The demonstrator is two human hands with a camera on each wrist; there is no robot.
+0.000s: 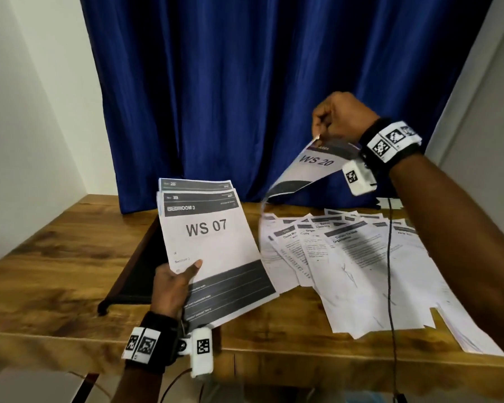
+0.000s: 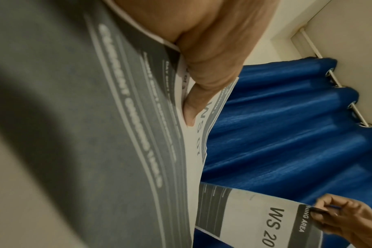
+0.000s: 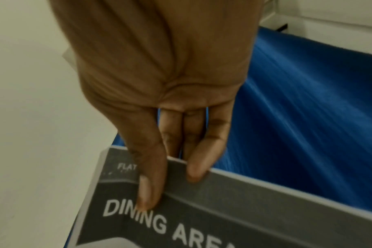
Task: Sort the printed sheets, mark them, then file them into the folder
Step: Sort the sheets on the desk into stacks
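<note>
My left hand [image 1: 177, 274] grips a small stack of printed sheets [image 1: 213, 248] above the table, its thumb [image 2: 193, 100] on the top sheet marked "WS 07". My right hand [image 1: 336, 116] is raised to the right and pinches the top edge of a single sheet [image 1: 312, 167] marked "WS 20 / DINING AREA" [image 3: 181, 218], which hangs curled in the air. A black folder [image 1: 141, 271] lies on the table under the left stack. Several more printed sheets [image 1: 346, 257] are fanned out on the right of the table.
The wooden table [image 1: 56, 257] stands against a blue curtain [image 1: 245, 82], with white walls on both sides. A black cable [image 1: 390, 271] hangs from my right wrist across the fanned sheets. Bare wood shows at the left and along the front edge.
</note>
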